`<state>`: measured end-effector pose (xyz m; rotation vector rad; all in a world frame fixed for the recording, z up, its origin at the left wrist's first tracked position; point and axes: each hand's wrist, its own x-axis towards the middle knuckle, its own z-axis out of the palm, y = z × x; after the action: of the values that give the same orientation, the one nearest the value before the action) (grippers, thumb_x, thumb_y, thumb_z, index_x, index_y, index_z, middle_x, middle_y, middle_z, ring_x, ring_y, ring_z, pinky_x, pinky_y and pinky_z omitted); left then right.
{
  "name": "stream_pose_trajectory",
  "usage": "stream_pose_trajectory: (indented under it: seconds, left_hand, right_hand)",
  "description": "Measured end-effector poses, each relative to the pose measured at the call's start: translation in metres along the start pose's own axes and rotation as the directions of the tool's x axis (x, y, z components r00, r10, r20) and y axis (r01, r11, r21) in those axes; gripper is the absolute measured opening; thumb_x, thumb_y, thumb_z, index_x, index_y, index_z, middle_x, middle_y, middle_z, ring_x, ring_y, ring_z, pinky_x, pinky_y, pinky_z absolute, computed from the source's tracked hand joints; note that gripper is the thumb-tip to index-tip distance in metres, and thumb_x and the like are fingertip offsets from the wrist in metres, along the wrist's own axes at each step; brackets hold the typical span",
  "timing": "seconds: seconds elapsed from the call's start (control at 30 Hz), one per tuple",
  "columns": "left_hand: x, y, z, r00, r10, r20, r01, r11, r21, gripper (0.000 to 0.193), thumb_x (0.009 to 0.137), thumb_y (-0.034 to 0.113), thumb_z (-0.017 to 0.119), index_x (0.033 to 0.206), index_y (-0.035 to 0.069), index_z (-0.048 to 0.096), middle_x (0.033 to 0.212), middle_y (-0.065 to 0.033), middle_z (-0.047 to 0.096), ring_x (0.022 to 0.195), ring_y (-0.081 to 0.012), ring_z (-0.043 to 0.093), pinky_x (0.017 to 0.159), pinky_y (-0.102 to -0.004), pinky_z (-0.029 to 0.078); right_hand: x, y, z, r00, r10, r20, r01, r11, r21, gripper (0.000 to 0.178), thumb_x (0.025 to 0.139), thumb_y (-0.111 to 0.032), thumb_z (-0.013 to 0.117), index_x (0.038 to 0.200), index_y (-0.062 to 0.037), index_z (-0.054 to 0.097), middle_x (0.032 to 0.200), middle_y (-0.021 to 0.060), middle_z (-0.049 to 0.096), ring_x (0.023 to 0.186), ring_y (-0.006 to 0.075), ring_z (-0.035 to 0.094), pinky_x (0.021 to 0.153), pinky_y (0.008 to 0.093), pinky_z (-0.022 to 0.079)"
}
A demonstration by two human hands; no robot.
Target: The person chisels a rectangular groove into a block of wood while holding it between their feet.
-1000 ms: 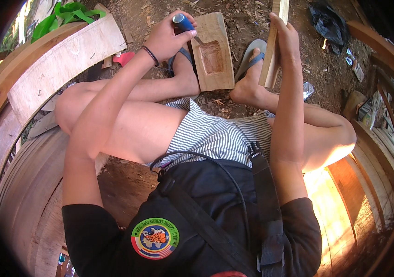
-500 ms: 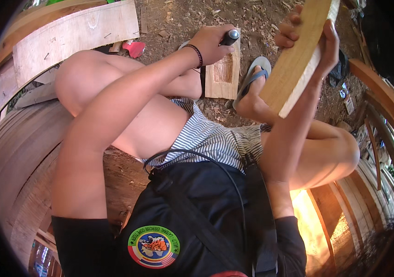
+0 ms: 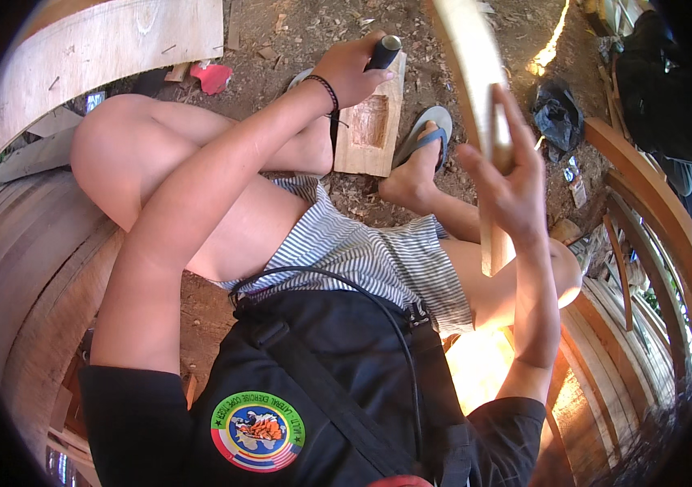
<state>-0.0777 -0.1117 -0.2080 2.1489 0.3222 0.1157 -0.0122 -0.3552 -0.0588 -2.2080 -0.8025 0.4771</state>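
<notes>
My left hand (image 3: 352,71) is closed round the black handle of a chisel (image 3: 384,52); its round metal end faces up and its blade is hidden. Below that hand lies a pale wood block (image 3: 353,159) with a rectangular hollow cut in its face, set on the ground between my feet. My right hand (image 3: 511,183) grips a long, thick wooden bar (image 3: 476,61), thumb on one side and fingers on the other. The bar is smeared by motion at its upper part. It stands almost upright in view, with its lower end over my right thigh.
Wood chips litter the dirt floor (image 3: 281,36). A pale board with nails (image 3: 111,61) is at the upper left, near a red scrap (image 3: 211,78). My sandalled foot (image 3: 423,146) rests right of the block. A black plastic bag (image 3: 558,118) and curved wooden slats (image 3: 646,170) lie on the right.
The bar has swung from a slant to nearly upright, and my right hand has moved lower and left. My left hand stays over the block with the chisel. The whole view has shifted slightly.
</notes>
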Motion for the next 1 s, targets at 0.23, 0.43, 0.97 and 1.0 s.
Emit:
stream_pose_trajectory:
  seconds: [0.23,0.43,0.97,1.0]
  left_hand:
    - [-0.006,0.008,-0.008,0.999,-0.035,0.042,0.033,0.999,0.033,0.057,0.082,0.026,0.077,0.133,0.013,0.055,0.096,-0.0165,0.071,0.086,-0.0279,0.071,0.078,-0.0374,0.056]
    - [-0.004,0.01,-0.002,0.998,0.028,0.059,-0.032,0.998,0.057,0.05,0.083,0.029,0.076,0.127,0.014,0.058,0.095,-0.0143,0.072,0.09,-0.0328,0.071,0.08,-0.0393,0.055]
    - [0.001,-0.008,0.005,0.997,-0.062,0.043,0.068,0.986,-0.152,0.051,0.078,0.032,0.081,0.122,0.01,0.065,0.102,-0.0108,0.074,0.094,-0.0217,0.072,0.085,-0.0336,0.056]
    - [0.003,-0.003,0.006,0.997,-0.056,0.055,0.064,0.983,-0.173,0.049,0.079,0.032,0.081,0.119,0.009,0.066,0.102,-0.0107,0.074,0.095,-0.022,0.072,0.086,-0.0339,0.056]
  right_hand:
    - [-0.021,-0.007,-0.002,0.961,-0.125,-0.247,0.162,0.977,0.137,0.089,0.076,-0.017,0.073,0.154,-0.0065,0.03,0.131,0.0213,0.053,0.106,0.0285,0.058,0.095,0.0426,0.047]
    - [-0.02,-0.006,0.005,1.0,-0.015,-0.027,0.015,1.0,-0.009,0.078,0.081,-0.022,0.069,0.149,-0.0073,0.034,0.116,0.0189,0.055,0.096,0.0266,0.058,0.083,0.0372,0.049]
    - [-0.023,0.017,0.008,0.985,-0.149,-0.085,0.14,0.985,-0.102,0.079,0.08,-0.02,0.07,0.15,-0.0031,0.037,0.11,0.0146,0.056,0.093,0.0246,0.056,0.08,0.0358,0.048]
    - [-0.02,0.009,0.024,0.991,-0.114,0.062,0.13,0.859,-0.494,0.078,0.08,-0.025,0.068,0.15,-0.0057,0.039,0.098,0.0132,0.057,0.082,0.0254,0.056,0.073,0.038,0.049]
